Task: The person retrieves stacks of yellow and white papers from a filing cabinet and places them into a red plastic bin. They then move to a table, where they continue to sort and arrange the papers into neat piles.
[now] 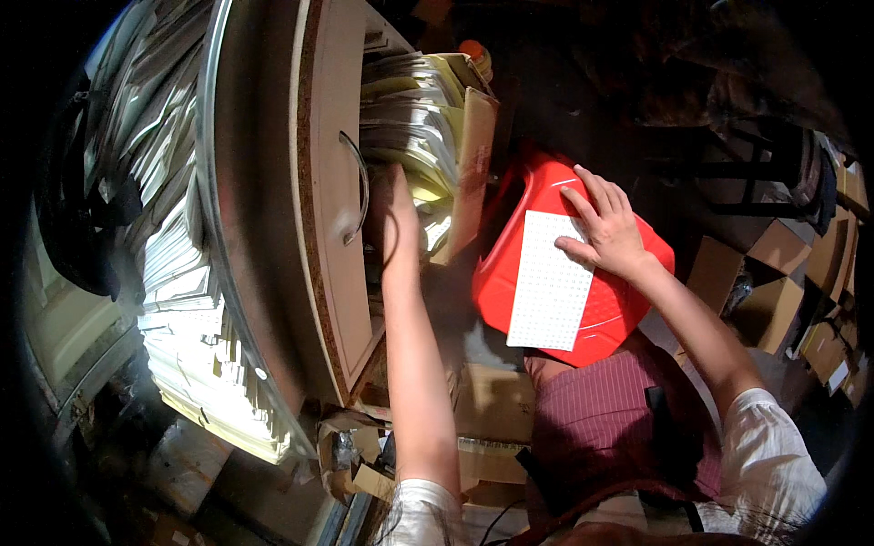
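Note:
My left hand (391, 193) reaches down beside a cardboard box (473, 159) packed with paper sheets (414, 114), white and yellowish, standing on edge. Its fingers are hidden among the papers and the shadow next to the cabinet. Across my lap, or just before it, is a red plastic piece (546, 182) with a rounded rim, like a stool or an upturned tub. A white sheet (549, 291) with rows of small marks lies flat on it. My right hand (608, 227) rests on the sheet's upper right edge and the red plastic, fingers spread.
At left stands a cabinet with a pale door (332, 273) and a curved metal handle (362, 191). Stacked papers (205, 355) lie on its metal-edged top. Cardboard boxes (774, 291) crowd the right side, with more cardboard (492, 400) below. An orange-capped bottle (475, 55) stands behind the paper box.

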A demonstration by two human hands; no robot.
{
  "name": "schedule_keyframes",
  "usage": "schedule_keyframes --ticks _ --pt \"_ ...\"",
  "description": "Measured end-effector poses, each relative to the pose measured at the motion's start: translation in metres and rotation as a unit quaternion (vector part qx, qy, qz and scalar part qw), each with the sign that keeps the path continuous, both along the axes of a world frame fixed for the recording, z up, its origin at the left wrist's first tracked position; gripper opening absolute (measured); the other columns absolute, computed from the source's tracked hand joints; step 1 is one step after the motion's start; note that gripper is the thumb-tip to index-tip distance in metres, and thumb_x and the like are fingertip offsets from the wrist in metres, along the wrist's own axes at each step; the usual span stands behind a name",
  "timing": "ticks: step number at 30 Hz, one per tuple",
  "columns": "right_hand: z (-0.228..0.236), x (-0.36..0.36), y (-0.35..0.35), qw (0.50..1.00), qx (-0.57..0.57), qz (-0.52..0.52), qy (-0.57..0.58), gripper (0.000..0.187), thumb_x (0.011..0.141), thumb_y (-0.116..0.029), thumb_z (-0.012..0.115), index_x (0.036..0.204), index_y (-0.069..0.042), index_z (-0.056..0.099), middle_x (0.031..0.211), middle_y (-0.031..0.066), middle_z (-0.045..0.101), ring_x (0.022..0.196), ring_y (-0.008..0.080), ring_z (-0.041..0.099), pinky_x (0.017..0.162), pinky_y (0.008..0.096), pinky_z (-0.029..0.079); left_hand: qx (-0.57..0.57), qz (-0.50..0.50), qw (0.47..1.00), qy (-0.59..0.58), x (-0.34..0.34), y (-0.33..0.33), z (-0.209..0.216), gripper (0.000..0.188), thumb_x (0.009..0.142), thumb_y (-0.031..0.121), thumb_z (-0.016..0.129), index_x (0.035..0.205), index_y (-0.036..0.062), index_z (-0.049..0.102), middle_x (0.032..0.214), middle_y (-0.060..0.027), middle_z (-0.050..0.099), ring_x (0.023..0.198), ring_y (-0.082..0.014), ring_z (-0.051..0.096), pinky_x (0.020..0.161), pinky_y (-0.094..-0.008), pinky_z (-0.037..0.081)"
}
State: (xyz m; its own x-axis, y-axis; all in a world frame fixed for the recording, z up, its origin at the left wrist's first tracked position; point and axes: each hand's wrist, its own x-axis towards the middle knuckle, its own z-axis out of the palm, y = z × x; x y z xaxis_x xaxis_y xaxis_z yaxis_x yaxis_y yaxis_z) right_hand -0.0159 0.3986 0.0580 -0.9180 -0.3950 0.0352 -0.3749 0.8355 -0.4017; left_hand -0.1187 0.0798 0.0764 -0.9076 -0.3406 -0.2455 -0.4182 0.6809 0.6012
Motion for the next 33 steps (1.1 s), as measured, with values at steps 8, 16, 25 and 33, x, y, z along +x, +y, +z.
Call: schedule_keyframes --ticks 8,16,25,33 --pt "0.003 -0.006 -0.002 0.998 -0.055 -0.014 -0.01 0.065 0.085 -0.046 0.069 0.141 -0.016 0.051 0.151 0.0191 0.041 0.129 0.0394 0.048 0.107 0.0503 0.04 0.163 0.074 0.984 -0.024 0.01 -0.033 -0.032 0.046 0.099 0.034 0.05 0.124 -0.0037 0.059 0.123 -0.0211 0.063 0.11 -0.0328 0.059 0.094 -0.0405 0.045" --pt "0.004 -0.005 0.004 0.998 -0.053 -0.025 -0.02 0.062 0.085 -0.044 0.069 0.139 -0.017 0.053 0.149 0.0189 0.042 0.129 0.0386 0.048 0.107 0.0497 0.04 -0.006 0.059 0.998 -0.03 0.042 -0.034 -0.023 0.054 0.098 0.04 0.051 0.131 -0.0031 0.056 0.134 -0.0236 0.057 0.125 -0.0392 0.052 0.106 -0.044 0.039" --pt "0.006 -0.005 0.003 0.998 -0.054 -0.027 -0.019 0.061 0.086 -0.043 0.069 0.137 -0.015 0.054 0.149 0.0188 0.043 0.131 0.0377 0.046 0.108 0.048 0.038 -0.034 0.08 0.996 -0.022 0.041 -0.028 -0.027 0.051 0.097 0.038 0.05 0.124 -0.0038 0.06 0.126 -0.0239 0.062 0.117 -0.039 0.057 0.1 -0.0433 0.043" --pt "0.007 -0.006 -0.004 0.998 -0.058 -0.025 -0.02 0.06 0.086 -0.044 0.069 0.136 -0.014 0.054 0.15 0.0184 0.042 0.132 0.037 0.045 0.109 0.0471 0.038 -0.002 0.018 0.999 -0.047 0.009 -0.059 -0.072 0.037 0.092 0.024 0.049 0.108 -0.0068 0.061 0.109 -0.0231 0.064 0.106 -0.0337 0.06 0.09 -0.0399 0.046"
